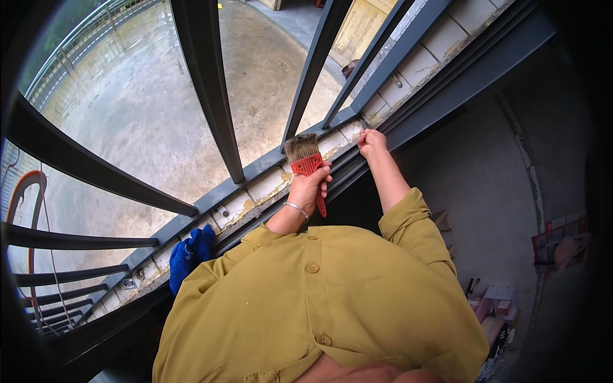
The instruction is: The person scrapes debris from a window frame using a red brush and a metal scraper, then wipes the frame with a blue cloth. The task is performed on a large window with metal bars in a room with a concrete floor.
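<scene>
My left hand [310, 185] is wrapped round the red handle of a flat paintbrush [302, 151]. The brush's worn, dirty bristles point away from me and lie over the lower rail of the grey window bars [214, 89]. Beneath it runs a white tiled sill [267, 185] with yellowish patches and crumbly edges. My right hand [372, 142] is closed, fingertips pinched at the corner where the sill meets the side of the window. What those fingers hold, if anything, is too small to make out.
A blue cloth [191, 255] is bunched on the sill at my left. Dark window tracks [345, 172] run along the near side of the sill. Beyond the bars lies a concrete yard [137, 115] with a metal railing. Boxes and odd items [498, 306] stand indoors at the lower right.
</scene>
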`<action>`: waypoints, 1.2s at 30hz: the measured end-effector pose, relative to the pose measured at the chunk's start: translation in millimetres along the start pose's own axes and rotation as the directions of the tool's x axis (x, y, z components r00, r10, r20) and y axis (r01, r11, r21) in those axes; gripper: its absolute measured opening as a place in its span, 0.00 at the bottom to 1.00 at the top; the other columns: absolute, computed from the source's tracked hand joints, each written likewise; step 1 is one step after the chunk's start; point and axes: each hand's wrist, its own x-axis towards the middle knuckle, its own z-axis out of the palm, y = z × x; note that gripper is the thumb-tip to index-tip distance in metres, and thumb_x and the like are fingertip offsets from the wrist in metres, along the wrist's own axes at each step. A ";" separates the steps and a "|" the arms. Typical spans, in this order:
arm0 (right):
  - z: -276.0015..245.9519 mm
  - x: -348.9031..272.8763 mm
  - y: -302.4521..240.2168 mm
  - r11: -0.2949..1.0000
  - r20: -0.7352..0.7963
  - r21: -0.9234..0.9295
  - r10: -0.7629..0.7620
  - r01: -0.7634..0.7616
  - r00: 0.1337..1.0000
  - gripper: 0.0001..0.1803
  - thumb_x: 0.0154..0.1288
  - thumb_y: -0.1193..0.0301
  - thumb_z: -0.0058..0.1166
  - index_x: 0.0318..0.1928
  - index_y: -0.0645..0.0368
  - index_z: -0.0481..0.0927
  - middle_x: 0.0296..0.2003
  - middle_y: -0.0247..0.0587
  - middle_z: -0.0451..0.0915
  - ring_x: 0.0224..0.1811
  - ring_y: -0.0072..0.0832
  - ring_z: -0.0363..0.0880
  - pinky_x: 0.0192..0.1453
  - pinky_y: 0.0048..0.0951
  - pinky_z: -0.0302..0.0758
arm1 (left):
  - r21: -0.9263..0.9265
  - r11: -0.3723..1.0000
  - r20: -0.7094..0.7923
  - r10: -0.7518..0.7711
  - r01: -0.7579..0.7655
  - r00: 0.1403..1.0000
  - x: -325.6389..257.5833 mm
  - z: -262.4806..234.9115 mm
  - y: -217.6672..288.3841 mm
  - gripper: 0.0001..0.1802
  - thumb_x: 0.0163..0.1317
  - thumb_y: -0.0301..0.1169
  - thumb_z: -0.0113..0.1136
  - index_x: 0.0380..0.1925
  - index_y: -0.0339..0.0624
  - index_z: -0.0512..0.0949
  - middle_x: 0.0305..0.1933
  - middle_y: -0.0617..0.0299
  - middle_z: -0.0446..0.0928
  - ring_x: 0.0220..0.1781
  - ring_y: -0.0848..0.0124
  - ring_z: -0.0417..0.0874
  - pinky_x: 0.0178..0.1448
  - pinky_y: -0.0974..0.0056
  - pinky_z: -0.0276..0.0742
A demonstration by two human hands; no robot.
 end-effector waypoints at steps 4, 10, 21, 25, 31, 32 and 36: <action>0.4 3.2 0.9 0.997 0.020 0.076 0.032 -0.033 0.999 0.04 0.57 0.81 0.39 0.30 0.62 0.67 0.24 0.40 0.70 0.12 0.20 0.63 0.13 0.17 0.66 | 0.000 1.000 0.007 -0.004 0.004 1.000 0.9 -0.5 -1.2 0.11 0.56 0.29 0.58 0.39 0.38 0.76 0.21 0.66 0.74 0.15 0.80 0.68 0.17 0.76 0.65; 1.5 8.7 -2.2 0.976 0.025 0.191 0.097 -0.100 0.995 0.04 0.57 0.82 0.38 0.32 0.63 0.66 0.25 0.41 0.71 0.12 0.20 0.63 0.12 0.17 0.67 | -0.008 1.000 0.007 -0.006 0.006 1.000 0.7 -1.2 -1.7 0.10 0.56 0.29 0.58 0.39 0.38 0.76 0.21 0.66 0.74 0.15 0.80 0.68 0.17 0.75 0.65; -7.8 -3.7 -4.1 0.982 0.038 0.176 0.066 -0.072 0.997 0.02 0.62 0.79 0.39 0.33 0.64 0.66 0.25 0.38 0.70 0.12 0.17 0.63 0.13 0.16 0.66 | 0.007 1.000 0.000 -0.006 0.006 1.000 -2.0 1.8 1.0 0.10 0.56 0.29 0.58 0.38 0.38 0.76 0.21 0.66 0.73 0.15 0.80 0.68 0.17 0.75 0.65; -11.2 -12.8 -4.4 0.994 0.032 0.107 0.030 -0.033 0.999 0.03 0.64 0.76 0.41 0.33 0.63 0.67 0.24 0.37 0.71 0.14 0.17 0.64 0.14 0.16 0.66 | 0.015 1.000 0.007 0.001 -0.001 1.000 0.0 0.6 -0.5 0.10 0.56 0.29 0.58 0.38 0.38 0.76 0.21 0.66 0.73 0.15 0.80 0.68 0.17 0.75 0.65; -34.1 -39.6 -4.6 0.997 0.133 0.061 0.030 -0.038 0.991 0.06 0.65 0.73 0.43 0.34 0.62 0.70 0.19 0.32 0.68 0.14 0.15 0.61 0.14 0.15 0.61 | 0.021 1.000 0.011 0.006 -0.006 1.000 0.3 0.3 -0.4 0.11 0.56 0.29 0.57 0.39 0.37 0.76 0.21 0.66 0.74 0.16 0.80 0.69 0.17 0.75 0.65; -42.1 -49.4 -4.8 0.998 0.195 0.054 0.023 -0.034 0.980 0.05 0.65 0.73 0.43 0.34 0.62 0.70 0.20 0.32 0.68 0.14 0.15 0.61 0.15 0.15 0.60 | 0.022 1.000 0.009 0.004 -0.004 1.000 0.4 -0.2 -0.6 0.11 0.56 0.29 0.57 0.39 0.37 0.76 0.21 0.66 0.74 0.16 0.80 0.69 0.17 0.75 0.65; -104.0 -92.2 -13.2 1.000 0.402 0.012 0.012 -0.018 0.916 0.05 0.65 0.72 0.45 0.36 0.60 0.72 0.20 0.31 0.67 0.14 0.14 0.61 0.15 0.15 0.57 | 0.033 0.999 0.021 -0.012 0.012 1.000 0.3 0.5 -1.3 0.10 0.56 0.29 0.57 0.39 0.39 0.75 0.21 0.67 0.73 0.16 0.80 0.68 0.18 0.75 0.65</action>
